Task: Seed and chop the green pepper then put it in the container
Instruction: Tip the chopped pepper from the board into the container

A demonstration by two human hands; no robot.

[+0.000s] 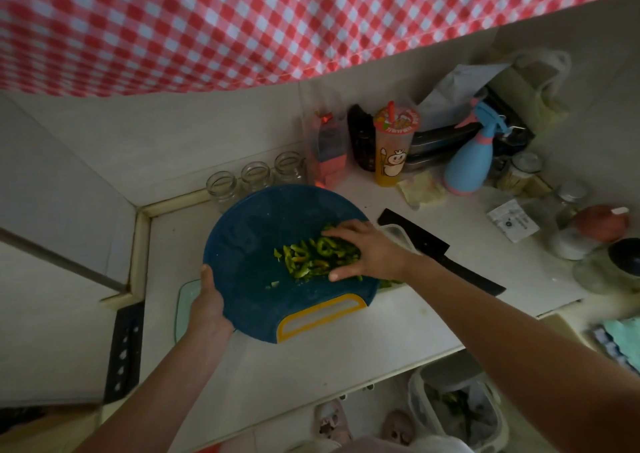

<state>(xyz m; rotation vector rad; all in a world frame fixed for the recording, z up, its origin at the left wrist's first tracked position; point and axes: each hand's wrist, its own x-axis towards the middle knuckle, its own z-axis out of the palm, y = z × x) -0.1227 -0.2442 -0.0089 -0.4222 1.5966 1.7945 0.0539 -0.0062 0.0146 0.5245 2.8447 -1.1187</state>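
A round blue cutting board (256, 244) with a yellow handle slot is lifted and tilted over the counter. My left hand (207, 300) grips its left rim. Chopped green pepper (308, 257) lies in a heap on the board's right half. My right hand (367, 251) rests on that heap with fingers spread, at the board's right edge. A clear plastic container (398, 236) sits just under and behind my right hand, mostly hidden by it. Some green pieces (389, 283) show below my right wrist, past the board's edge.
A black cleaver (440, 250) lies on the counter right of the container. Three glass jars (256, 177) stand behind the board. Cups, a blue spray bottle (471, 161) and jars crowd the back right. A pale green mat (187, 300) lies under the board. A bin (457, 407) stands on the floor.
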